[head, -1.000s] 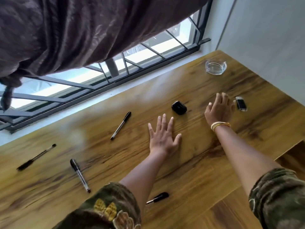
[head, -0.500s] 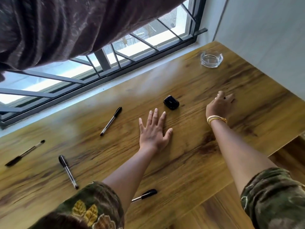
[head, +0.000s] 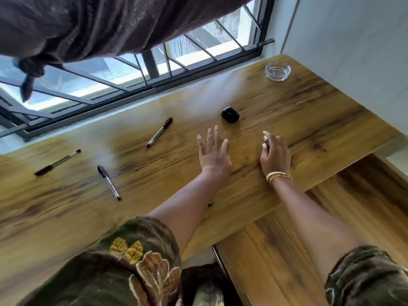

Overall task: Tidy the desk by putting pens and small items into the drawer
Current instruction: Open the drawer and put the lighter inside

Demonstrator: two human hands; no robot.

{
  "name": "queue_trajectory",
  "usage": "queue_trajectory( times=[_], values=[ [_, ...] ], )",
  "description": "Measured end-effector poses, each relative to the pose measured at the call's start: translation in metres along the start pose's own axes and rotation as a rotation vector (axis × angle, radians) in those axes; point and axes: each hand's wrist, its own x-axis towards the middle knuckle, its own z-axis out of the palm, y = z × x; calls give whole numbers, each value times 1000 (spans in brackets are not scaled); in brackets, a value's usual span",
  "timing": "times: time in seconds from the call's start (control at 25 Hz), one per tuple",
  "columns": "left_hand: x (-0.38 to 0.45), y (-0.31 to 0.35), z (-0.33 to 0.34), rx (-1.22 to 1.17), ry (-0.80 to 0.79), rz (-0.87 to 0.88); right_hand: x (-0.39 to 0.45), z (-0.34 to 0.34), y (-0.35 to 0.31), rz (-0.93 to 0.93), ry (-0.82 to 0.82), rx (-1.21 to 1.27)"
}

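My right hand (head: pixel 276 156) is closed around a small dark device, only its tip (head: pixel 267 141) showing between finger and thumb, just above the wooden desk (head: pixel 309 120). My left hand (head: pixel 213 153) hovers open over the desk, fingers spread, holding nothing. A black earbud case (head: pixel 229 114) lies beyond both hands. Three pens lie to the left: one (head: pixel 159 132) near the window, one (head: pixel 109 182) nearer me, one (head: pixel 57 162) far left. A further pen is almost hidden under my left forearm; only its tip (head: pixel 209 204) shows.
A glass ashtray (head: pixel 277 71) sits at the desk's far right corner by the white wall. A barred window and a brown curtain (head: pixel 99 25) run along the back. A lower wooden surface (head: pixel 331 217) lies below the desk's right front edge.
My right hand closed on the small dark device at the right and drew it back toward me. My left hand lifted slightly off the desk. The view shifted.
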Motion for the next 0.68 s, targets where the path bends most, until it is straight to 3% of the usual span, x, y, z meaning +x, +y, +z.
queue_trajectory(
  times=[0.16,0.36,0.56,0.68],
  values=[
    [-85,0,18,-305,256,167,-58,-24,-11,24,60,55],
    [-180,-1,53,-306,250,288,-155,-69,-19,116,-10,142],
    [-265,-15,74,-347,253,206,-239,-104,-27,412,-58,399],
    [-289,-22,82,-259,76,129,-268,-98,-17,856,-295,544]
  ],
)
